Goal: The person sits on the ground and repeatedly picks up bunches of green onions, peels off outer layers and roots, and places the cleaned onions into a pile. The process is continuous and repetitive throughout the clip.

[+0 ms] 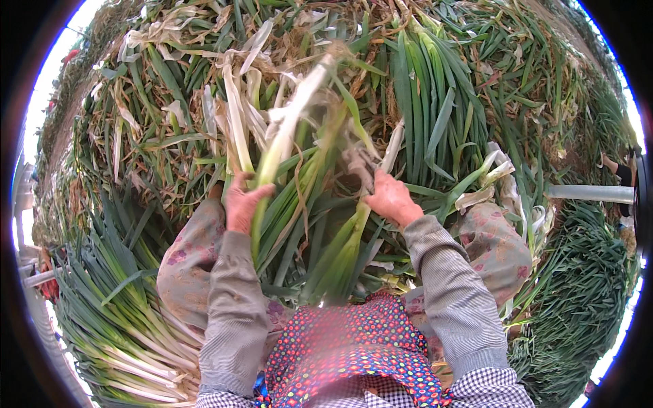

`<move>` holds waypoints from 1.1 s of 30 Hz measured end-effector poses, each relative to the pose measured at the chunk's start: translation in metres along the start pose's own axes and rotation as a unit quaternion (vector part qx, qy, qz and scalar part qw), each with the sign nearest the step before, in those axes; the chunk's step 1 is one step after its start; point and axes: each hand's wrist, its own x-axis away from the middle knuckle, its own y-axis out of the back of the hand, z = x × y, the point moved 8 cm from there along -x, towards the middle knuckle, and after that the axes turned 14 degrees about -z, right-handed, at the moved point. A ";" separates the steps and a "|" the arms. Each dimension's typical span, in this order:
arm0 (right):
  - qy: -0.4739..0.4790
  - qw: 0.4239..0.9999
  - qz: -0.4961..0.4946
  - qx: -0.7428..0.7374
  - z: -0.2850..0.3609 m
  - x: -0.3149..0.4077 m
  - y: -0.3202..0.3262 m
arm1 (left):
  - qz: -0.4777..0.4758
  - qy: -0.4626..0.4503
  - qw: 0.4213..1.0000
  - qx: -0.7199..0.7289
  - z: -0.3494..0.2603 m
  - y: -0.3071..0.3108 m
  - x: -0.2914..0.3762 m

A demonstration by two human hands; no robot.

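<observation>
My left hand [246, 203] is around the green lower part of a peeled scallion [293, 120], between thumb and fingers; its white stem points up and away, and its blurred root end is at the top. My right hand [392, 200] grips a second scallion [358, 219] at its stalk, with its leaves hanging down towards the patterned apron. Brownish, blurred outer layers or roots [359, 162] show beside the right fingers. More scallions with green leaves [293, 199] lie between the two hands. Another white stem [235, 117] stands just beyond the left hand.
A bundle of scallions [433, 97] lies ahead on a heap of stripped leaves [168, 92]. Scallions with white stems [148, 352] are piled at lower left. Dense green leaves [576, 296] lie at right, below a metal pipe [592, 193]. Part of another person [623, 176] shows at the right edge.
</observation>
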 end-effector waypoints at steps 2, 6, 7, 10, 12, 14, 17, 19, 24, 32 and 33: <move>-0.021 0.999 -0.024 -0.005 -0.015 -0.014 0.008 | -0.127 -0.136 0.956 -0.227 0.000 0.021 -0.049; -0.082 0.993 -0.090 -0.008 -0.046 -0.042 0.030 | -0.305 -0.437 0.697 -0.480 -0.050 -0.023 -0.041; -0.066 0.995 -0.073 0.009 -0.044 -0.043 0.030 | -0.229 -0.459 0.733 -0.447 -0.043 -0.048 -0.047; 0.011 0.998 -0.009 0.064 -0.031 -0.029 0.023 | -0.022 -0.476 0.802 -0.360 -0.014 -0.134 -0.057; 0.134 0.987 0.048 0.074 0.011 0.001 0.025 | 0.035 -0.424 0.825 -0.371 0.006 -0.171 -0.064; 0.131 0.989 0.055 0.050 0.004 0.014 0.003 | 0.071 -0.355 0.838 -0.408 0.023 -0.198 -0.067; 0.123 0.991 0.030 0.050 -0.002 0.006 -0.006 | 0.137 -0.206 0.845 -0.475 0.037 -0.202 -0.068; 0.114 0.992 0.005 0.056 -0.005 -0.004 -0.004 | 0.166 -0.213 0.852 -0.448 0.036 -0.192 -0.062; 0.096 0.991 -0.014 0.091 -0.002 -0.041 0.010 | 0.188 -0.171 0.893 -0.371 0.068 -0.117 -0.028; 0.104 0.991 -0.031 0.074 0.023 -0.033 -0.004 | 0.142 -0.101 0.935 -0.308 0.128 -0.040 0.015; 0.107 0.991 -0.032 0.067 0.024 -0.020 -0.010 | 0.139 -0.107 0.934 -0.313 0.134 -0.037 0.017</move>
